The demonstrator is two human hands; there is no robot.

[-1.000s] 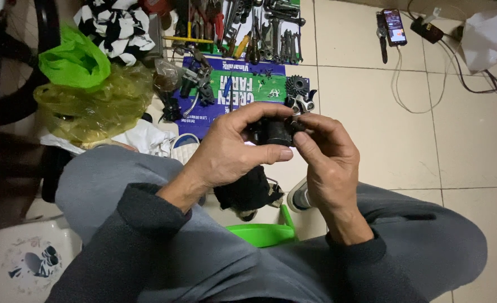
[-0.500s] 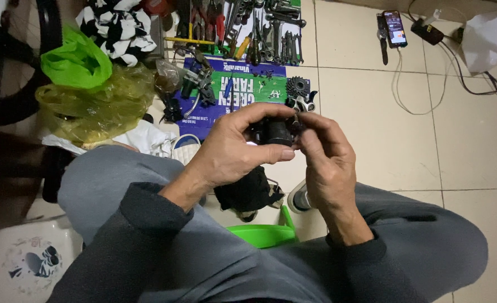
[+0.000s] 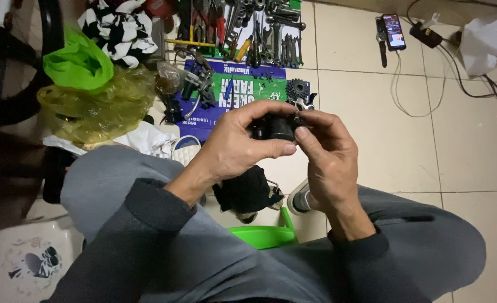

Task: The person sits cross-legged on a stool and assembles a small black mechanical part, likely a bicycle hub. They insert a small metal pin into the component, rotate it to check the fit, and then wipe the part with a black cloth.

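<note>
1. Far left: black bicycle tyre [image 3: 12, 84] at the frame edge, and a white plastic stool with a dark picture on its seat [image 3: 18, 258] in the lower corner.
2. Bright green plastic bag [image 3: 77, 62] sits on a crumpled yellow see-through bag [image 3: 91, 106]. A black-and-white patterned cloth [image 3: 119, 28] lies just beyond them.
3. Blue-and-green printed sack [image 3: 243, 84] is spread flat on the tile floor w/ small dark metal parts on it. A row of steel spanners and pliers [image 3: 259, 28] lies along its far edge.
4. Left hand [image 3: 243, 148] is clenched round a short black cylindrical part [image 3: 279, 128], thumb under, fingers over the top. The part is held in mid-air above the person's knees, in front of the sack.
5. Right hand [image 3: 330, 157] pinches the part's right end w/ thumb and forefinger. What sits between those tips is too small to tell.
6. Step in hand, as I judge it: fine work at that end of the part, left hand steadying and right hand doing the detail. Further work there calls for a firm left grip and light, exact fingertip control, as tiny bits could drop to the floor.
7. Under the hands: black rag [image 3: 245, 191] and a green plastic rim [image 3: 259, 235] between the legs.
8. Small dark toothed cog [image 3: 298, 88] on the sack's right edge.
9. Far right: lit phone [image 3: 393, 31] w/ cable, and a white plastic bag [image 3: 484, 42].
</note>
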